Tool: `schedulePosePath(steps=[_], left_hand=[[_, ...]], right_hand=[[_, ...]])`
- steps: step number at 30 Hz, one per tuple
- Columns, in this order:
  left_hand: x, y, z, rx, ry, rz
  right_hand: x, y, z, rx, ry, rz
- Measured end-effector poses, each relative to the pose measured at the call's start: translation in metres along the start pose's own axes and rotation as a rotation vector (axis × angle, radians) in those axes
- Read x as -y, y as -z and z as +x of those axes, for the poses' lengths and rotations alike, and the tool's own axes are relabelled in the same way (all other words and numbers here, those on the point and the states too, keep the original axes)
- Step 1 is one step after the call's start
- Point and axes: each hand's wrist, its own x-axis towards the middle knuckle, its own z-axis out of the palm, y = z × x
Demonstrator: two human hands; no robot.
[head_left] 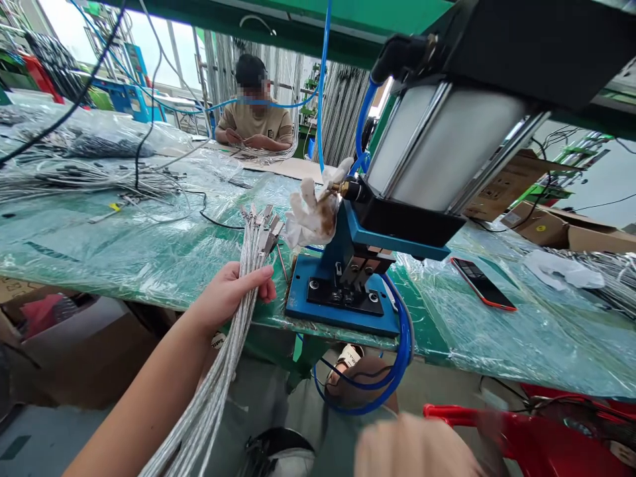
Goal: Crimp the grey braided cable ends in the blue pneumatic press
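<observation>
My left hand (238, 295) is wrapped round a bundle of silvery braided cables (243, 315) at the table's front edge. The cables' metal-fitted ends point up above the fist, and their long tails hang down toward the lower left. Just right of this hand stands a pneumatic press (358, 291) with a blue base, a black tooling block and a large white cylinder. My right hand (415, 450) is low at the bottom edge, smeared by motion, its fingers unclear and partly out of frame.
A white cloth or glove (313, 215) hangs on the press's fitting. Blue hoses (405, 331) loop below the base. A phone (483, 283) lies to the right, a red stool (546, 437) below. More cables (89, 182) lie at left. A person (256, 119) sits across the table, handling cables.
</observation>
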Motion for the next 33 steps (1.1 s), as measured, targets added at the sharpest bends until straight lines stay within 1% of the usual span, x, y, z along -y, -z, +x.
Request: schedulePosePath(steps=[1, 3, 5, 6, 10, 15, 19, 23, 27, 33], left_hand=[[0.0, 0.0, 0.0, 0.006, -0.004, 0.012], [0.0, 0.001, 0.0, 0.02, -0.018, 0.042], [0.0, 0.001, 0.001, 0.03, -0.034, 0.061], [0.0, 0.002, 0.001, 0.032, -0.038, 0.062], [0.0, 0.002, 0.002, 0.016, -0.023, 0.029], [0.001, 0.003, 0.002, 0.018, -0.024, 0.048], [0.002, 0.003, 0.002, 0.023, -0.021, 0.058], [0.002, 0.003, 0.002, 0.031, -0.027, 0.061], [0.002, 0.003, 0.002, 0.038, -0.036, 0.084], [0.003, 0.005, 0.001, 0.054, -0.045, 0.111]], right_hand=[[0.003, -0.006, 0.007, 0.01, -0.007, 0.062], [0.007, -0.018, 0.026, 0.012, -0.072, 0.344], [0.006, -0.027, 0.045, -0.085, -0.123, 0.509], [0.005, -0.029, 0.053, -0.12, -0.146, 0.544], [-0.003, -0.028, 0.074, -0.197, -0.197, 0.54], [0.0, -0.03, 0.083, -0.267, -0.248, 0.565], [0.01, -0.033, 0.088, -0.252, -0.316, 0.683], [0.015, -0.031, 0.098, -0.238, -0.334, 0.792], [0.013, -0.029, 0.104, -0.228, -0.349, 0.835], [0.006, -0.027, 0.1, -0.204, -0.314, 0.869]])
